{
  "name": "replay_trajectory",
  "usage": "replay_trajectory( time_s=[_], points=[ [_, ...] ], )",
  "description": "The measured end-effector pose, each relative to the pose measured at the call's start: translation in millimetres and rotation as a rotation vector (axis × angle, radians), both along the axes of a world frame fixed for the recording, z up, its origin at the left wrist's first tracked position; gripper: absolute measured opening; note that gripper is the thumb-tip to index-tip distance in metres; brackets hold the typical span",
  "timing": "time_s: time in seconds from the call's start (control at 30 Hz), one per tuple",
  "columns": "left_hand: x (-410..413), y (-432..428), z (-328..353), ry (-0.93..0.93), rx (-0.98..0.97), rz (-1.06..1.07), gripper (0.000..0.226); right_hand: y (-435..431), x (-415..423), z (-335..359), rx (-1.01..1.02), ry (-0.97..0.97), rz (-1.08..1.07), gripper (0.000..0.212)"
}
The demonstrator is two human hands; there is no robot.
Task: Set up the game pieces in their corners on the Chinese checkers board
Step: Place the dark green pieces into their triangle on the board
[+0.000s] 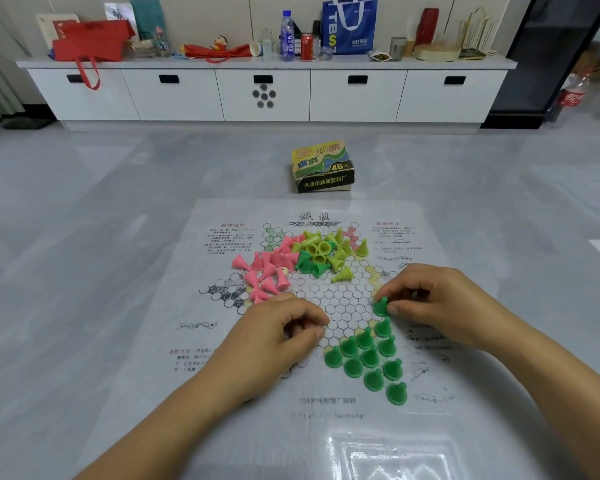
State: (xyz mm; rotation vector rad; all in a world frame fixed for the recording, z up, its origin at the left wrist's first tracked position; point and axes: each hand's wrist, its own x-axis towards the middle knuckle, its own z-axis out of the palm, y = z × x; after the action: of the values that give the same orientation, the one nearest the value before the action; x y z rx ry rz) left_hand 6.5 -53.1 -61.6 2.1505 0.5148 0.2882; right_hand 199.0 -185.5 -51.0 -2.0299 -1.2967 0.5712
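Observation:
A paper Chinese checkers board [336, 299] lies flat on the grey floor. Several dark green pieces [368, 358] stand upright in its near right corner. My right hand [430, 299] pinches one more dark green piece [381, 306] at the top of that group. My left hand [278, 330] rests on the board beside the group with its fingers curled; whether it holds anything is hidden. Loose pink pieces [267, 271], yellow-green pieces [329, 247] and a few dark green pieces [307, 263] lie in a heap on the far half of the board.
The game's yellow and black box [323, 166] sits on the floor just beyond the board. A low white cabinet [264, 95] with bags, bottles and cans on top runs along the far wall. A cola bottle [574, 95] stands at the right.

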Motion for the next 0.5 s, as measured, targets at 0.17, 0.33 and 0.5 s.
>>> replay_trajectory(
  time_s=[0.17, 0.33, 0.5],
  points=[
    [-0.5, 0.8, 0.5, 0.0, 0.012, -0.004, 0.013, 1.3, 0.5, 0.3, -0.015, 0.045, 0.013, 0.02],
    [-0.9, 0.8, 1.5, 0.004, 0.012, -0.007, 0.014, 0.8, 2.3, -0.3, -0.028, 0.048, 0.028, 0.022],
    [0.1, 0.1, 3.5, -0.016, -0.009, 0.0, 0.013, 0.3, 1.6, -0.6, -0.023, 0.068, 0.029, 0.023]
  ],
)
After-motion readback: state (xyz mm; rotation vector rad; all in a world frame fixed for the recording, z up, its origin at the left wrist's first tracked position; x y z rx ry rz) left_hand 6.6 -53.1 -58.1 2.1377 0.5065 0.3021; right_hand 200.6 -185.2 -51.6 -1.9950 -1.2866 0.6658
